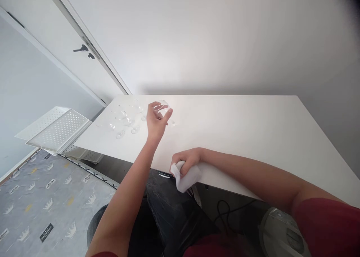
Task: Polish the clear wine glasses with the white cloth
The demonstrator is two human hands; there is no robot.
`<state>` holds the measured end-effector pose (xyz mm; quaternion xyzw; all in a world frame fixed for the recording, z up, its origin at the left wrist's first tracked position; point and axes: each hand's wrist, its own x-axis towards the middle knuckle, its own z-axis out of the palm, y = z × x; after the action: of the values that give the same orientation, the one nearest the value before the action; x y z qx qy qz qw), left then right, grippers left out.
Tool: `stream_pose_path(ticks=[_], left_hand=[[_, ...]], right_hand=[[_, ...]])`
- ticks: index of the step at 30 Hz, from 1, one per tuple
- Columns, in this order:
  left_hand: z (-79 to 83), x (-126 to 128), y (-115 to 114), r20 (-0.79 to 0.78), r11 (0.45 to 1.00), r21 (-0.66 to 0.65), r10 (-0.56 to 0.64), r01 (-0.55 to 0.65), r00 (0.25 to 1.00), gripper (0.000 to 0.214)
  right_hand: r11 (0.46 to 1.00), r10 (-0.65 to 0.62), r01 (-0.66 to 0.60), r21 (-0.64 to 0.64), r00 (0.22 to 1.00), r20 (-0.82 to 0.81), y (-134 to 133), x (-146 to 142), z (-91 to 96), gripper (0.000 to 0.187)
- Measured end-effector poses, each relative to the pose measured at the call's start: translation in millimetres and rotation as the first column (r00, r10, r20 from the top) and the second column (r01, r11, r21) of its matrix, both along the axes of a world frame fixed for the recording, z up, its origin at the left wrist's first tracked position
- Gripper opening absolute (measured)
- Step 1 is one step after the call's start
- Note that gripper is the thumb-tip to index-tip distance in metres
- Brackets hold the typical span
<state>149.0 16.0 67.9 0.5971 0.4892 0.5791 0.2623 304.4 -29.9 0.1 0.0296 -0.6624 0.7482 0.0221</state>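
My left hand (156, 121) reaches out over the white table (239, 129) and has its fingers curled around a clear wine glass (163, 108) at the far left. Several more clear glasses (123, 118) stand grouped on the table just left of that hand. My right hand (188, 161) rests at the table's near edge, closed on a crumpled white cloth (185, 177) that hangs down over the edge.
A white perforated metal rack (57, 129) stands left of the table. A door with a dark handle (81, 49) is in the wall at upper left. A patterned grey floor mat (42, 204) lies below, and a grey appliance (281, 234) sits under the table at right.
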Motion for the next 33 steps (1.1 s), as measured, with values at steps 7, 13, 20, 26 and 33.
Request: stream_pose_path(ticks=[7,13,20,26,33], left_hand=[[-20.2,36,21,-0.120,0.979,-0.155,-0.153,0.134,0.981,0.050],[-30.3,44,31,-0.142,0.983,-0.139,-0.138,0.119,0.980,0.052],[-34.2,51,24,-0.111,0.970,-0.188,-0.176,0.154,0.978,0.077],[-42.1,14,-8,0.024,0.980,-0.154,0.131,-0.126,0.991,0.043],[-65.3,-58,-33,0.103,0.866,-0.250,0.468,-0.432,0.878,0.032]], right_hand=[[0.994,0.110,-0.110,-0.002,0.992,0.055,6,-4,-6.3,0.038],[0.995,0.097,-0.098,0.014,0.995,0.039,6,-10,-13.7,0.038],[0.999,-0.008,0.005,-0.046,0.998,-0.062,7,-1,-1.0,0.042],[0.910,-0.292,0.236,-0.340,0.949,-0.122,0,0,12.4,0.045],[0.788,-0.611,0.564,-0.246,0.765,-0.205,1,-2,6.7,0.022]])
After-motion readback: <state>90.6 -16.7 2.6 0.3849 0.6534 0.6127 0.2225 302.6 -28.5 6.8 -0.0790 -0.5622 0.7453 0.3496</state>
